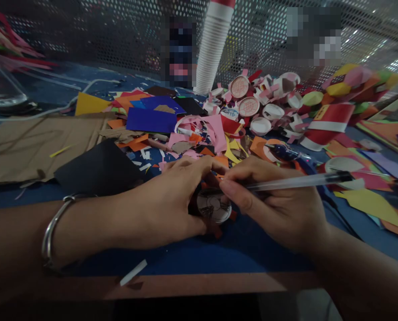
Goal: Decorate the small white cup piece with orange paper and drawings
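Note:
My left hand [167,200] is closed around a small round paper-cup bottom [214,206] with a drawn pattern on its pale face, holding it on the blue table cover [192,256]. My right hand [279,203] grips a clear pen [299,181], whose barrel points off to the right while its tip end sits at the disc. The two hands meet over the disc, and orange paper bits peek out between the fingers. A metal bangle [53,227] circles my left wrist.
Heaps of coloured paper scraps [172,129] and cut cup rims and bottoms [266,107] fill the table behind my hands. A tall stack of white cups [212,49] stands at the mesh wall. Brown card [28,142] and a black sheet [100,167] lie left.

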A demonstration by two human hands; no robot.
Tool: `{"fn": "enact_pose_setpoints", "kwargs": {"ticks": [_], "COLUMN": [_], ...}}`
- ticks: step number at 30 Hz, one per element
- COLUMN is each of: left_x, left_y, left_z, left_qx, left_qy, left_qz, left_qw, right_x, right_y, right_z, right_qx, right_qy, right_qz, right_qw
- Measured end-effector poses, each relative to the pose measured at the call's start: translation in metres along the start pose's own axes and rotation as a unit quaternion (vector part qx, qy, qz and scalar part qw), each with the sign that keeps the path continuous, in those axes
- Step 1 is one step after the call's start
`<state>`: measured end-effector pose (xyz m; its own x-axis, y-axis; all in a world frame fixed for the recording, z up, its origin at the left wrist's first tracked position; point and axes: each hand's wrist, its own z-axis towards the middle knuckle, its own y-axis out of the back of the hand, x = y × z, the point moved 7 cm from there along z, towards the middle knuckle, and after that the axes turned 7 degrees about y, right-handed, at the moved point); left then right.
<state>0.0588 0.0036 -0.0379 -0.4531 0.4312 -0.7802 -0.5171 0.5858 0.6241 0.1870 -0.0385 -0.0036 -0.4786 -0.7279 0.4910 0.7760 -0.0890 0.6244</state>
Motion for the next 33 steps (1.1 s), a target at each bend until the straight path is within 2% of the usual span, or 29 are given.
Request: {"fn": "enact_pose_setpoints", "kwargs": {"ticks": [15, 22, 33], "left_x": [0.0012, -0.0019, -0.0041], "left_y": [-0.0010, 0.0009, 0.0038], "left_z": [-0.0006, -0.0010, 0.0001], "left_qx": [-0.008, -0.011, -0.020], "left_qy": [0.000, -0.013, 0.005], "left_qz": [-0.001, 0.000, -0.003], "left_qw": [1.000, 1.000, 1.000], "right_x": [-0.0026, -0.0025, -0.0015], "right_y": [0.0014, 0.0009, 0.0012], "right_z": [0.0006, 0.0016, 0.0017], "right_qx": [-0.005, 0.013, 0.014], "right_qy": [-0.016, -0.015, -0.016], "right_qz": [0.013, -0.001, 0.008], "right_qw": [1.000, 1.000, 1.000]}}
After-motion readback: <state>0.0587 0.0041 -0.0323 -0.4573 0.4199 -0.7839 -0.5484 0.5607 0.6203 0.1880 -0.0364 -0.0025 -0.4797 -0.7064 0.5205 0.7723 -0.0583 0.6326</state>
